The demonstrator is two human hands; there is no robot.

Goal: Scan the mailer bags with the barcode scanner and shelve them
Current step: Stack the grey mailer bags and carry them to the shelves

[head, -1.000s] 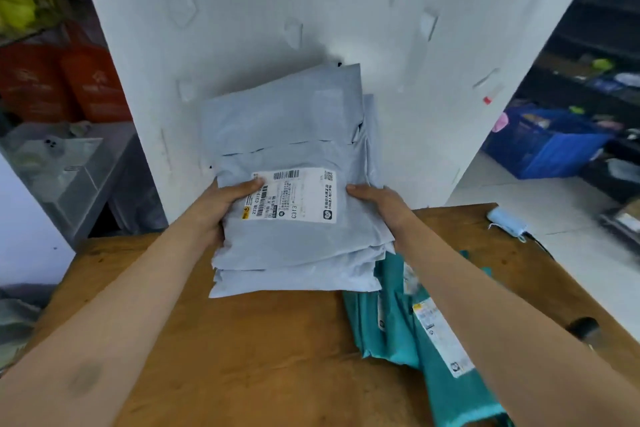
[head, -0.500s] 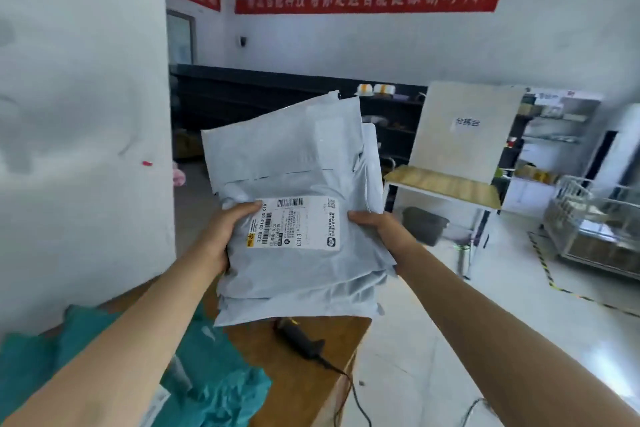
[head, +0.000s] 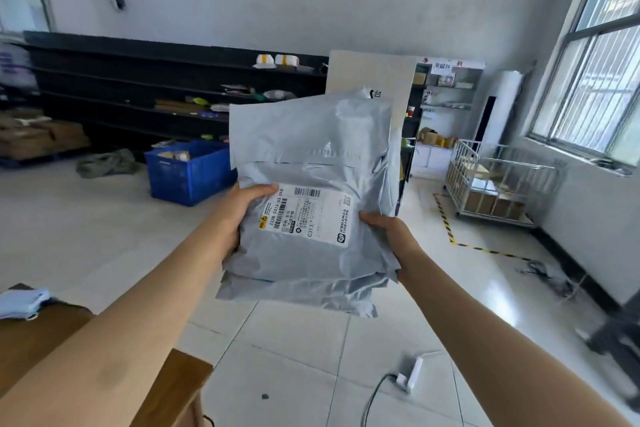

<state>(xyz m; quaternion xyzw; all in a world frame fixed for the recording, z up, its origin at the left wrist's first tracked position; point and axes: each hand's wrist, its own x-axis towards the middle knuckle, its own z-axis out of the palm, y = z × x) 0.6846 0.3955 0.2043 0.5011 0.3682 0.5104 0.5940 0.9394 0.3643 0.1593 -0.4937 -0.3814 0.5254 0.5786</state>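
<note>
1. Grey mailer bags (head: pixel 311 135): a stack, being held in mid-air above the floor, label facing up, off the worktop (head: pixel 173 385).
2. Left hand (head: pixel 239 215), right hand (head: pixel 384 229): each grip is clasping one side of the stack.
3. Step, as judged: carrying to shelving.
4. Next move is calling for a walk to the black shelves (head: pixel 138 80), well apart, with the stack kept from sliding.

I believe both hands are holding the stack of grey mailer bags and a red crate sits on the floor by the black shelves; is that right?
Not quite: in the head view the crate is blue, not red. The left hand and right hand do hold the mailer bags.
</note>
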